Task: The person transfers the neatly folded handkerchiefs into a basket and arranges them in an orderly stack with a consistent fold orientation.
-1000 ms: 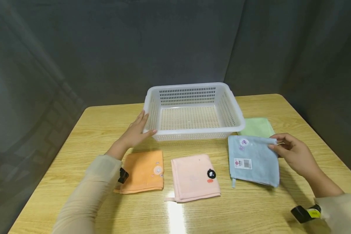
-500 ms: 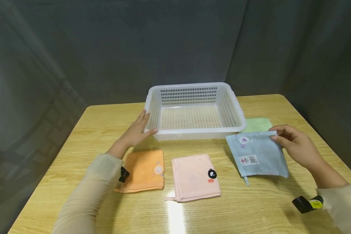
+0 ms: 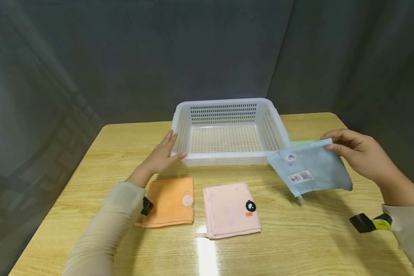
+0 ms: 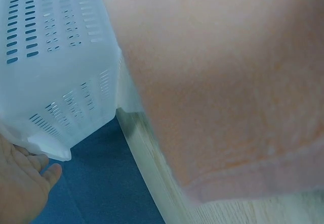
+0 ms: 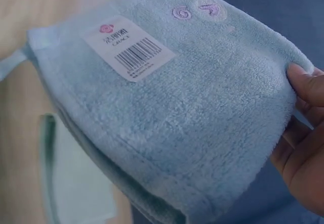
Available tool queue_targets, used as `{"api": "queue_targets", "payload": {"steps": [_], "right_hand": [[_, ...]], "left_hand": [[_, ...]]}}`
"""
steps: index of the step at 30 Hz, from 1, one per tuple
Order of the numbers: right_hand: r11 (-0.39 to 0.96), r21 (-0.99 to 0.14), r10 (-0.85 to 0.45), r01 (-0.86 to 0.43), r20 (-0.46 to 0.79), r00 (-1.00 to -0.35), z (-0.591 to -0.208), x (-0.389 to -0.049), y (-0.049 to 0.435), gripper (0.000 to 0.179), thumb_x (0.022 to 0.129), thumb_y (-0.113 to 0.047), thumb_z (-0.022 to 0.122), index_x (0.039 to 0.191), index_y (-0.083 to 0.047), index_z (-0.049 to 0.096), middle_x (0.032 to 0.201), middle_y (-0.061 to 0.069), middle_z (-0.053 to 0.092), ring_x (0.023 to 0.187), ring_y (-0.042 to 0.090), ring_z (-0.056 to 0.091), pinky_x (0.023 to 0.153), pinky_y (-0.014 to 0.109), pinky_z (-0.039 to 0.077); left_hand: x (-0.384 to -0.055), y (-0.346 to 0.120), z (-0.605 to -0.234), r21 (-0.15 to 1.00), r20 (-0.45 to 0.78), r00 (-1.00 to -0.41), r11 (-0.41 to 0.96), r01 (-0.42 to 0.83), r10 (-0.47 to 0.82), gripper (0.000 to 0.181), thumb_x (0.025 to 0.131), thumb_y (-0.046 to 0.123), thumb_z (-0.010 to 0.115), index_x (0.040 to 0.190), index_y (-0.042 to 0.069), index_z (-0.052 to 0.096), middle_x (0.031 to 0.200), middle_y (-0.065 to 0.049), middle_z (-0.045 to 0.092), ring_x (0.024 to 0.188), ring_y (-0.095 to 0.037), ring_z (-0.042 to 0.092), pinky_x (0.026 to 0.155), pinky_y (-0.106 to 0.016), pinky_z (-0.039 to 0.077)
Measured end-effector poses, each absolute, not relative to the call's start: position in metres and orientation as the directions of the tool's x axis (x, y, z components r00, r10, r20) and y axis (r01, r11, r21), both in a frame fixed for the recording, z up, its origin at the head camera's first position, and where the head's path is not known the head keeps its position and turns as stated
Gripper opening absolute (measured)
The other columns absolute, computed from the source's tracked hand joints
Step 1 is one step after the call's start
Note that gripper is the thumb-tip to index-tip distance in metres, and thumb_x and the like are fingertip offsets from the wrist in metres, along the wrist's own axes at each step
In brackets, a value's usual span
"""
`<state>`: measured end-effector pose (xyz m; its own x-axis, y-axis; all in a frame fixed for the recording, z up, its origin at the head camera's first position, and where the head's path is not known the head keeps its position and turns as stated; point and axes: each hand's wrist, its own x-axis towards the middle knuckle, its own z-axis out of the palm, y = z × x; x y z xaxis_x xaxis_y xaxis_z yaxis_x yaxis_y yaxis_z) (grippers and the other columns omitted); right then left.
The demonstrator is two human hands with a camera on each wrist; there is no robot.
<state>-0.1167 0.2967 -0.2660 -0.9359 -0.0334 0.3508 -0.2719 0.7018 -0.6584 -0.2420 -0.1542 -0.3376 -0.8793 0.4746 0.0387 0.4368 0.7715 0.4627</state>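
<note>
My right hand [image 3: 360, 155] pinches one corner of a folded light blue towel [image 3: 312, 168], which hangs tilted above the table. In the right wrist view a white barcode label [image 5: 132, 48] and purple embroidery show on this towel [image 5: 202, 102]. Behind it lies a pale green towel [image 3: 301, 143], mostly hidden in the head view. My left hand [image 3: 158, 155] rests on the left front corner of a white perforated plastic basket [image 3: 227, 155], fingers extended along its rim. No contents show inside the basket.
A folded orange towel [image 3: 170, 203] lies below my left hand. To its right is a folded pink towel [image 3: 227, 214] with an embroidered eye. All stand on a wooden table [image 3: 279, 245], with a dark curtain [image 3: 193, 50] behind.
My right hand has lifted the blue towel up and to the right, tilting it more and covering more of the green towel. My left hand stays on the basket.
</note>
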Motion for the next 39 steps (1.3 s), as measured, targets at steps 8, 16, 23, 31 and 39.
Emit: {"api": "queue_targets", "payload": {"steps": [8, 16, 23, 31, 39], "right_hand": [[0.736, -0.628, 0.013, -0.253, 0.387, -0.922, -0.234, -0.129, 0.294, 0.013, 0.085, -0.006, 0.052, 0.096, -0.009, 0.059, 0.079, -0.020, 0.052, 0.059, 0.002, 0.049, 0.047, 0.014, 0.040], [0.702, -0.655, 0.021, -0.279, 0.411, -0.911, -0.215, -0.142, 0.289, 0.016, 0.085, -0.007, 0.053, 0.098, -0.013, 0.061, 0.076, -0.014, 0.054, 0.059, 0.003, 0.049, 0.047, 0.013, 0.040], [0.689, -0.642, -0.013, -0.337, 0.454, -0.891, -0.206, -0.150, 0.281, 0.017, 0.085, -0.004, 0.052, 0.098, -0.012, 0.061, 0.077, -0.012, 0.055, 0.058, 0.002, 0.049, 0.048, 0.011, 0.040], [0.710, -0.636, 0.008, -0.304, 0.438, -0.899, -0.203, -0.158, 0.276, 0.017, 0.085, -0.008, 0.053, 0.099, -0.014, 0.060, 0.077, -0.009, 0.053, 0.058, 0.004, 0.048, 0.048, 0.012, 0.039], [0.664, -0.678, 0.009, -0.315, 0.428, -0.904, -0.198, -0.173, 0.269, 0.018, 0.085, -0.008, 0.053, 0.102, -0.014, 0.056, 0.087, -0.009, 0.053, 0.067, 0.004, 0.050, 0.054, 0.009, 0.039]], "left_hand": [[-0.241, -0.154, -0.338, 0.463, 0.042, -0.882, 0.773, 0.434, 0.470, 0.080, 0.085, 0.051, 0.042, 0.139, 0.005, 0.006, 0.143, -0.010, -0.008, 0.128, -0.027, 0.000, 0.096, -0.056, 0.009], [-0.240, -0.154, -0.338, 0.465, 0.041, -0.887, 0.777, 0.424, 0.460, 0.082, 0.083, 0.055, 0.041, 0.139, 0.006, 0.006, 0.143, -0.008, -0.008, 0.128, -0.028, 0.001, 0.096, -0.056, 0.011], [-0.241, -0.154, -0.340, 0.475, 0.055, -0.884, 0.767, 0.431, 0.463, 0.084, 0.082, 0.058, 0.039, 0.139, 0.006, 0.007, 0.143, -0.008, -0.008, 0.128, -0.031, 0.003, 0.096, -0.055, 0.013], [-0.241, -0.153, -0.341, 0.469, 0.055, -0.885, 0.771, 0.431, 0.461, 0.084, 0.081, 0.059, 0.039, 0.139, 0.008, 0.006, 0.143, -0.007, -0.009, 0.127, -0.033, 0.006, 0.096, -0.053, 0.015], [-0.241, -0.154, -0.341, 0.463, 0.043, -0.891, 0.781, 0.419, 0.453, 0.084, 0.081, 0.060, 0.037, 0.139, 0.009, 0.004, 0.143, -0.006, -0.010, 0.127, -0.032, 0.007, 0.097, -0.051, 0.016]]}}
